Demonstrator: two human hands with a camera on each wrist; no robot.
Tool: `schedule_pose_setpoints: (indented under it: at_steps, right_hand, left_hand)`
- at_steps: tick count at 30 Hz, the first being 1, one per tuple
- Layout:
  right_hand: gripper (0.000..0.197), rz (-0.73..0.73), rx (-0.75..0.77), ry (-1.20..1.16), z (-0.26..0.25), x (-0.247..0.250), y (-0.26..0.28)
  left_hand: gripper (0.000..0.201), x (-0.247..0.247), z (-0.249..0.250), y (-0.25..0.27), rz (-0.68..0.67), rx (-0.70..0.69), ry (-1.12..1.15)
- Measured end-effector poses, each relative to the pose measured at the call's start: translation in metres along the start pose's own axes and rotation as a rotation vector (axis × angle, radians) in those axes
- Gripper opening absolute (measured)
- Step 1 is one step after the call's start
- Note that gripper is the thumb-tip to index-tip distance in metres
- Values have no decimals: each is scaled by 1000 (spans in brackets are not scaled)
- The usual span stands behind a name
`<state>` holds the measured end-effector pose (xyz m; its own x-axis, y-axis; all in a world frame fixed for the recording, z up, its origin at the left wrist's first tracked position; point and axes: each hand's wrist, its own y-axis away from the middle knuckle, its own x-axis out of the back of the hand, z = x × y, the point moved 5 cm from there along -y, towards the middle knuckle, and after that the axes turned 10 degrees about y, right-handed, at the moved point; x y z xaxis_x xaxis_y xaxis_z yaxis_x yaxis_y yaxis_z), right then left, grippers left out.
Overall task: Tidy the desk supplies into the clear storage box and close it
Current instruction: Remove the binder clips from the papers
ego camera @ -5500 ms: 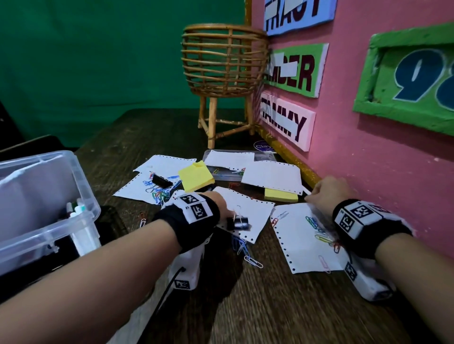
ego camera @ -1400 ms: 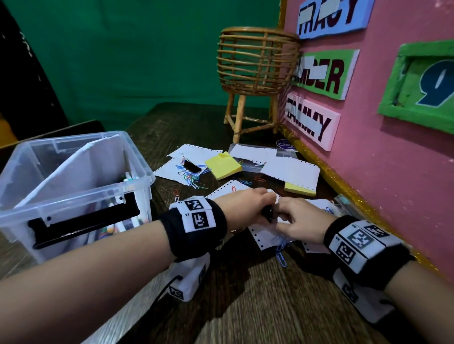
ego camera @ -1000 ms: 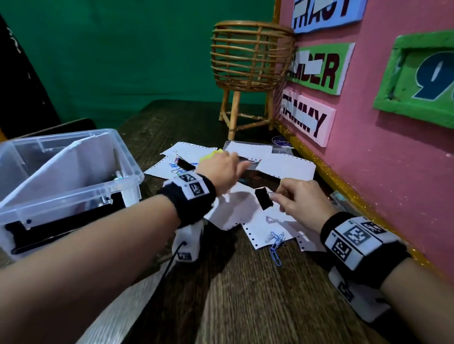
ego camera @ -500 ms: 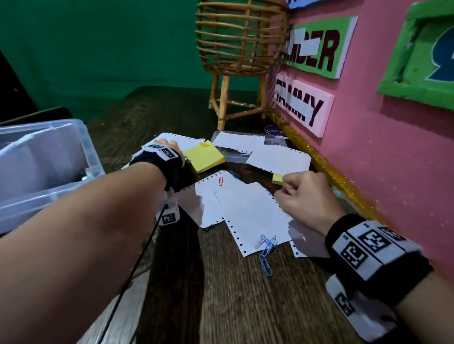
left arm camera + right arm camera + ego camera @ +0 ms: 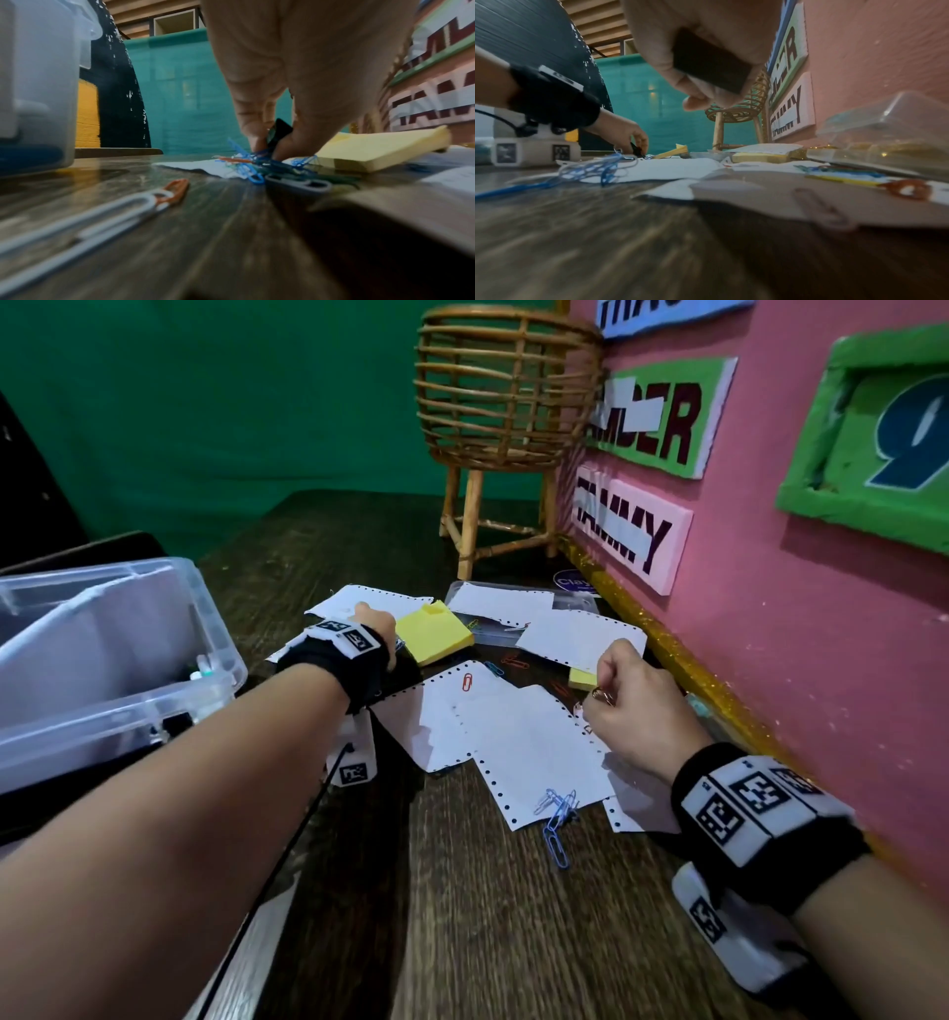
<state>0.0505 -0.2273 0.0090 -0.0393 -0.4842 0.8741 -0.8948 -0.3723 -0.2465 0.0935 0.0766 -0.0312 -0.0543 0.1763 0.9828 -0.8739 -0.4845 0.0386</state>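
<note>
The clear storage box (image 5: pixel 128 660) stands open at the left with pens inside. My left hand (image 5: pixel 377 629) reaches down into a heap of coloured paper clips (image 5: pixel 257 162) beside the big yellow sticky pad (image 5: pixel 434 631). Its fingertips (image 5: pixel 257 140) pinch a black binder clip (image 5: pixel 279 130) there. My right hand (image 5: pixel 611 680) hovers near the small yellow pad (image 5: pixel 583 679), and its curled fingers grip another black binder clip (image 5: pixel 708 67). White perforated papers (image 5: pixel 524 742) lie between the hands, with blue paper clips (image 5: pixel 557 814) at their near edge.
A rattan basket stand (image 5: pixel 506 403) stands at the back by the pink wall (image 5: pixel 821 634) on the right. A small clear case (image 5: pixel 575 603) lies under papers. An orange clip (image 5: pixel 467 681) and a white clip (image 5: pixel 102 213) lie loose on the dark wooden table (image 5: pixel 462 916).
My right hand took the black binder clip from the left and curled round it. My left hand moved back and left to the clip heap and pinched a second binder clip.
</note>
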Motion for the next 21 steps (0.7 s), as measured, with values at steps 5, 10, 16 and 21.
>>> schedule_pose_setpoints:
  at_steps: [5,10,16,21]
  right_hand:
    - [11,5,-28,-75,-6,-1,3]
    - [19,-2,41,-4,-16,-2,6]
    - [75,-177,185,72,-35,-10,19]
    - [52,-136,258,147,-45,-14,21]
  left_hand:
    - [23,22,27,48,155,-171,137]
    - [17,31,68,110,116,-590,452]
    - [51,27,86,157,79,-795,652]
    - [48,29,89,164,45,-781,870]
